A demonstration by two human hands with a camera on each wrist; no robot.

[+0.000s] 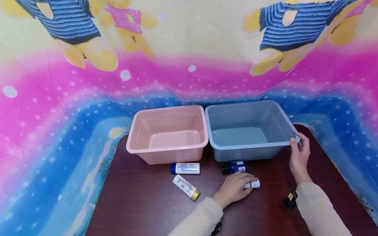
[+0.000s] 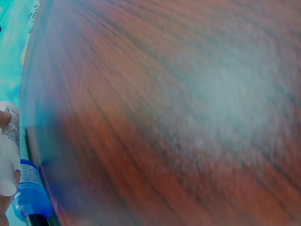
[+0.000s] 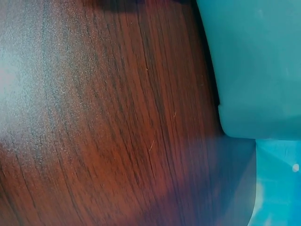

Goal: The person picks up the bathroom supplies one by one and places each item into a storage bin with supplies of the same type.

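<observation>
My left hand (image 1: pixel 235 187) grips a small white bottle (image 1: pixel 254 183) just above or on the table; the palm side is hidden. In the left wrist view, the white bottle (image 2: pixel 8 146) shows at the left edge between fingertips. Beyond that hand lies a blue bottle with a black cap (image 1: pixel 237 166), partly covered by the fingers. My right hand (image 1: pixel 300 159) pinches the near right corner of the blue-grey bin's rim (image 1: pixel 251 144), thumb in front and fingers over the edge. That bin (image 3: pixel 263 70) fills the upper right of the right wrist view, where the hand is unseen.
A pink bin (image 1: pixel 168 149) stands against the blue-grey one's left side. In front of it lie a white tube with a blue cap (image 1: pixel 187 168) and a white tube with a gold cap (image 1: pixel 184 186). A printed cloth (image 1: pixel 189 78) hangs behind the dark wooden table (image 1: pixel 136 196).
</observation>
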